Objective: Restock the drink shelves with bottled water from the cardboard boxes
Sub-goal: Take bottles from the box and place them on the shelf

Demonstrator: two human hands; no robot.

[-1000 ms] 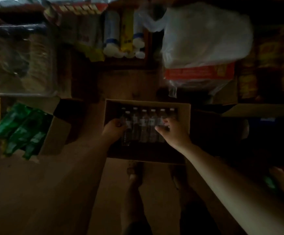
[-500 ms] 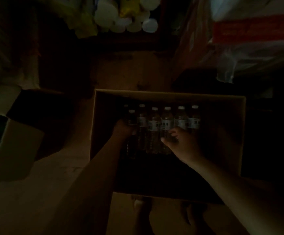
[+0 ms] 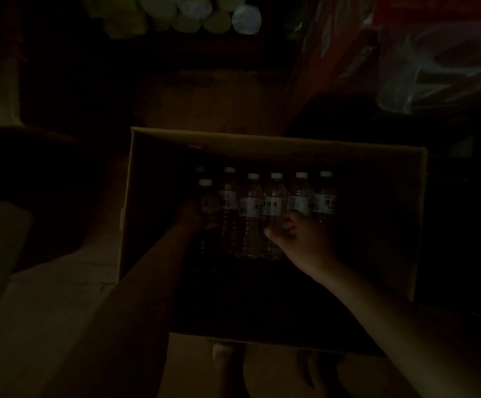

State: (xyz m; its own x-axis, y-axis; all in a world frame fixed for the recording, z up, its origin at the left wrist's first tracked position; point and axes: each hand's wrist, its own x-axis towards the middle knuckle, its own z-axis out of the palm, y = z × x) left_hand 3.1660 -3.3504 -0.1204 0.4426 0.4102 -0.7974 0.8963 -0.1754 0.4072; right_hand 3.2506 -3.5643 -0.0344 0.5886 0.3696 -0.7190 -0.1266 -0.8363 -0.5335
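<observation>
An open cardboard box (image 3: 276, 140) sits on the floor below me in very dim light. Several clear water bottles (image 3: 249, 216) with white caps and white labels lie side by side against its far wall. My left hand (image 3: 195, 215) grips the leftmost bottle (image 3: 207, 205) around its middle. My right hand (image 3: 302, 239) is on the right side of the row, with thumb and curled fingers closed around a bottle (image 3: 298, 202) there. The near half of the box is dark, and its contents cannot be made out.
A second cardboard box (image 3: 1, 248) stands at the left. Round bottle bottoms (image 3: 205, 15) show on a low shelf at the top. A red carton (image 3: 334, 61) and a clear plastic bag (image 3: 440, 67) sit at the upper right. My feet (image 3: 228, 357) are just under the box.
The view has dropped closer to the box, which now fills more of the frame. Both hands stay on the row of bottles; the right hand's fingers have curled more tightly.
</observation>
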